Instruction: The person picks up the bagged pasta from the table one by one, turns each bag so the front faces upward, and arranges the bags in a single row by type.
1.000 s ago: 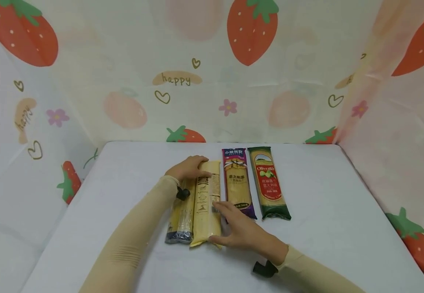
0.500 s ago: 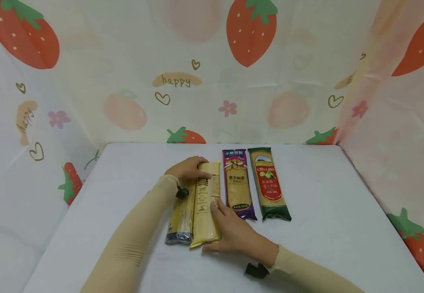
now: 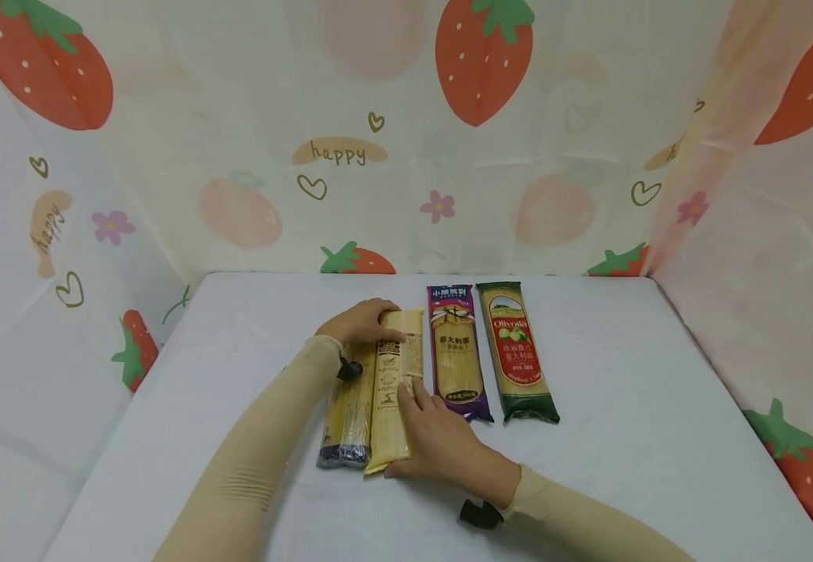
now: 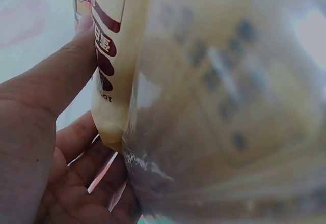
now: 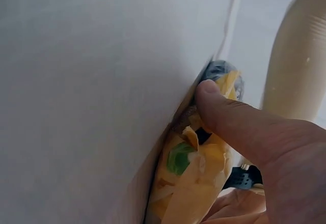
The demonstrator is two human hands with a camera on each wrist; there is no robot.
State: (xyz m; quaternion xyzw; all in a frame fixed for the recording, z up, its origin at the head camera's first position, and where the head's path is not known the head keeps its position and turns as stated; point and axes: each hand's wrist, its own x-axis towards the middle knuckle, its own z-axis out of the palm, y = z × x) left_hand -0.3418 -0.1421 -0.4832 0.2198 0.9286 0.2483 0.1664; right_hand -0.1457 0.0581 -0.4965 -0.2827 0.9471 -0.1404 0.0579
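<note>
Where four packets (image 3: 456, 355) lie, left hand (image 3: 359, 322), right hand (image 3: 445, 443), each grip half-closed round one yellow packet (image 3: 389, 417)

Right hand (image 3: 442, 441) slid left, in over the lower end of the yellow pack (image 3: 391, 414). A second earlier its thumb (image 3: 402, 468) sat near the bottom right corner and its fingers only reached the right side; by now the thumb lay further left along the bottom edge and the fingers (image 3: 409, 402) further in, hiding that corner and the barcode. Right sleeve (image 3: 582, 511) and black clip (image 3: 480, 513) shifted left too. The lower label on the purple pack (image 3: 456, 359), partly covered a second before, came into sight.
</note>
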